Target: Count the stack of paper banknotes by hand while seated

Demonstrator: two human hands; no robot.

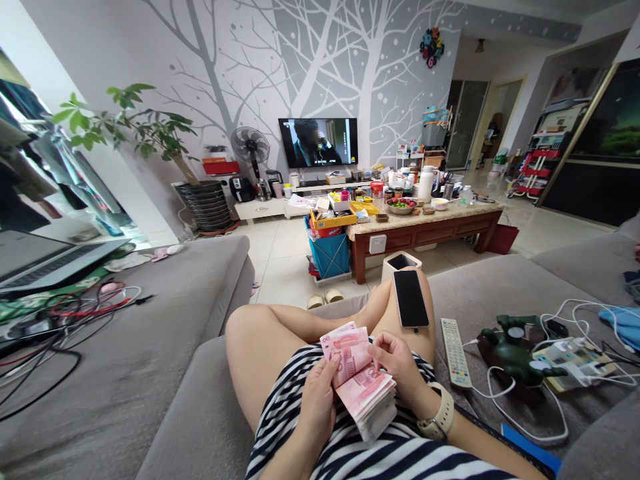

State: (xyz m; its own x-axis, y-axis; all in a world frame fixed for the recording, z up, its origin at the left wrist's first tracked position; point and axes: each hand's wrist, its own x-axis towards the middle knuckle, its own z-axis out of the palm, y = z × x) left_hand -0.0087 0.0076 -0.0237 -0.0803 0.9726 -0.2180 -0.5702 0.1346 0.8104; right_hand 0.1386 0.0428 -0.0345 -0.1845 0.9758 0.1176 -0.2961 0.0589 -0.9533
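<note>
A thick stack of pink banknotes [367, 393] rests over my lap on the striped cloth. My left hand [319, 395] grips it from the left side, thumb on top. The upper notes are folded up and away from the rest of the stack. With thumb and fingers pinched together, my right hand [395, 360] holds the right edge of the raised notes; how many are between the fingertips I cannot tell. A watch with a pale strap is on the right wrist. On my right knee lies a black-screened phone [411, 298], close beyond the right hand.
A remote control [455, 353], a dark green figure [515, 353] and a power strip [575, 363] with white cables lie on the sofa at right. At left are a laptop [55, 260] and tangled cables. Ahead stands a cluttered coffee table [425, 230].
</note>
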